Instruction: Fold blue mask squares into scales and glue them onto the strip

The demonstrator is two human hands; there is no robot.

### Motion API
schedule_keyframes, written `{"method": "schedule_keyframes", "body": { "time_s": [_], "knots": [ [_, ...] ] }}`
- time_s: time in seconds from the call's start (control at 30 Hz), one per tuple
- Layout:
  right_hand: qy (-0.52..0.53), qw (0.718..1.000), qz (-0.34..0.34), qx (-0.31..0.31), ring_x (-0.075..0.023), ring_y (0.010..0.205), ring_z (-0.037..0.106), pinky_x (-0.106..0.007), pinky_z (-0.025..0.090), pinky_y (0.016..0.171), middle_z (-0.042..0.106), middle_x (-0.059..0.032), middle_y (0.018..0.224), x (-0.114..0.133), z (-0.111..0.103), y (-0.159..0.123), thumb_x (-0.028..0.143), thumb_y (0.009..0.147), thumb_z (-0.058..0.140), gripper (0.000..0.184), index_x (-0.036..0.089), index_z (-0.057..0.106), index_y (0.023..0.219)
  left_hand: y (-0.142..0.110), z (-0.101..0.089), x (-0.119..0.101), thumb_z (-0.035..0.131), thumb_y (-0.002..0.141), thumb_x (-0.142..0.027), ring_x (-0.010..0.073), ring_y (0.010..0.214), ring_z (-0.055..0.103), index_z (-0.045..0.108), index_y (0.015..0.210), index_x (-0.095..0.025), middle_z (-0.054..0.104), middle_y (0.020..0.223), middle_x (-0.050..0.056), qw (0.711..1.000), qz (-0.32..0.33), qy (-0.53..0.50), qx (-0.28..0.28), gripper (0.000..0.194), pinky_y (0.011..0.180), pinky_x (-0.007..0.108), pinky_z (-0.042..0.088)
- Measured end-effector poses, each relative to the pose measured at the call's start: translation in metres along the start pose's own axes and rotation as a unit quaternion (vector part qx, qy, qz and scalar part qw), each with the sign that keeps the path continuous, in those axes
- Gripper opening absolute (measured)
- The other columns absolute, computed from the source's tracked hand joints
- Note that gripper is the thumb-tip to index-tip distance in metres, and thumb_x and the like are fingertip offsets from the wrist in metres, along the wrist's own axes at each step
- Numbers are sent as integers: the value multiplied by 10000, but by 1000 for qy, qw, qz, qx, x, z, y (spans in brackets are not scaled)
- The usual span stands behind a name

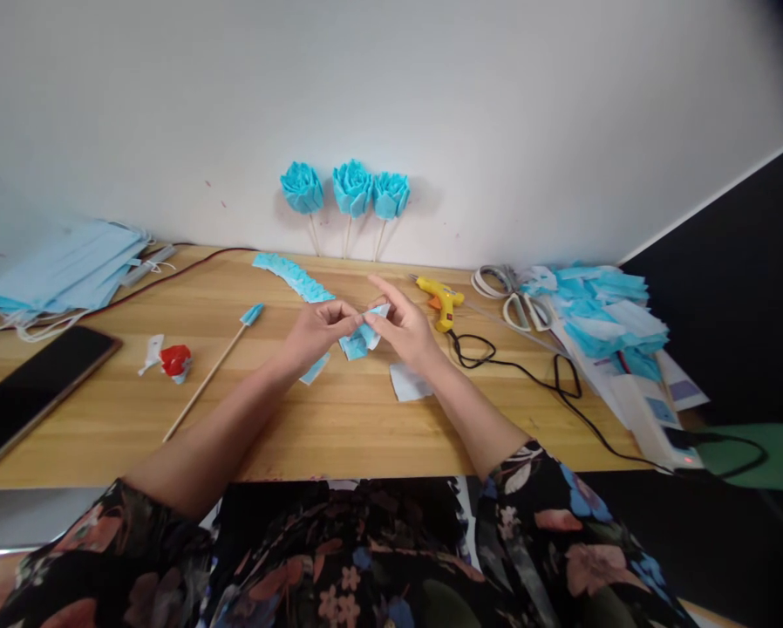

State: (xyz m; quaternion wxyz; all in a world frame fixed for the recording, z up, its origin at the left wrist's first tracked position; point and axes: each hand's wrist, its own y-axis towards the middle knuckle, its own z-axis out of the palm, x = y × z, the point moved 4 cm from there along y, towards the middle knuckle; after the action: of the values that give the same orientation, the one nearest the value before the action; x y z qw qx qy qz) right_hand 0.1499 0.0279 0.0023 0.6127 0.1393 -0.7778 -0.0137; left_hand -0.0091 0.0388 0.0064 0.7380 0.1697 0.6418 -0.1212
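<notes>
My left hand (323, 331) and my right hand (401, 324) meet above the middle of the desk, both pinching a small blue-and-white piece of fabric (377, 333). Its white side shows toward the right, and my fingers cover part of it. Behind my left hand runs a row of overlapping blue petals (293, 275). A small blue strip (314, 369) lies below that hand. Under my right wrist rests a white piece of fabric (410, 384). To the left, a wooden stick (205, 381) ends in a blue bud (252, 314).
Three blue flowers (352, 188) on sticks lean against the wall. A yellow glue gun (439, 298), scissors (522, 305) and blue fabric pieces (604, 305) lie right, by a power strip (659, 432). Left are face masks (71, 262), a phone (35, 392) and a red wrapper (175, 360).
</notes>
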Motion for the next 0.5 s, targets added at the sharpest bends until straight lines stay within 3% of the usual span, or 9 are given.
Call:
{"method": "schedule_keyframes", "body": {
  "time_s": [0.3,0.5],
  "knots": [
    [-25,999,-19,-34,-190,769,627,-379,579,767,676,-4,849,8,-5,0,386,868,687,606,295,510,1440,0,-1,-4,791,760,-257,163,599,554,704,605,-206,649,625,27,999,4,27,-29,184,603,300,431],
    [24,999,-11,-19,-203,910,682,-403,581,900,749,-38,1003,5,-9,3,432,871,687,607,275,531,1436,2,-5,-3,768,768,-211,157,599,544,697,593,-205,639,608,17,998,7,42,-54,189,605,291,419]
  ]
}}
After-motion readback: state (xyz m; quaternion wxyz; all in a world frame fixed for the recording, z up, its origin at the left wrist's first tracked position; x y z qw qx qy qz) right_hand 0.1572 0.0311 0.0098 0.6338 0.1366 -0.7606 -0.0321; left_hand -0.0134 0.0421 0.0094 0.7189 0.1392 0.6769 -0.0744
